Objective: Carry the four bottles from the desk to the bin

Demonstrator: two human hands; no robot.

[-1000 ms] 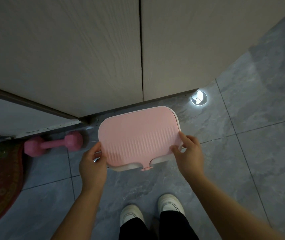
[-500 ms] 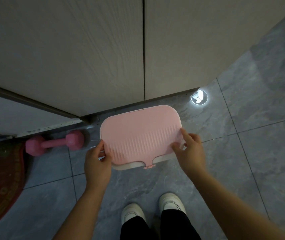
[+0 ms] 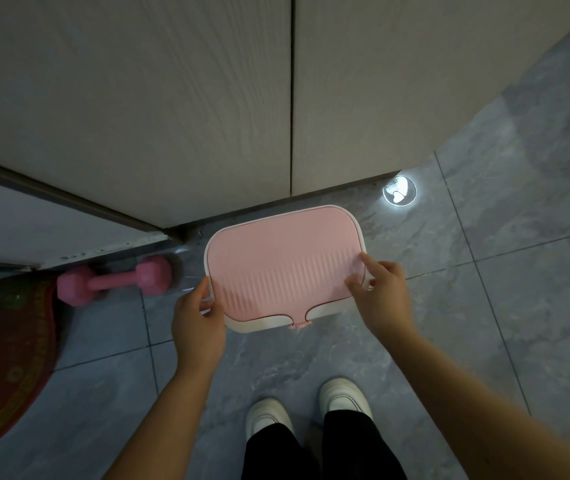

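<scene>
The bin (image 3: 285, 268), on the floor near the cabinet, is pinched at the near corners of its pink lid by both hands, left (image 3: 198, 320) and right (image 3: 382, 296). The lid is judged light, stiff plastic; bottles are unseen, possibly inside.

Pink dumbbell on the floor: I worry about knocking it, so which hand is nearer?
Left. The left hand is just right of the pink dumbbell; the right hand is beyond the pink bin lid.
</scene>
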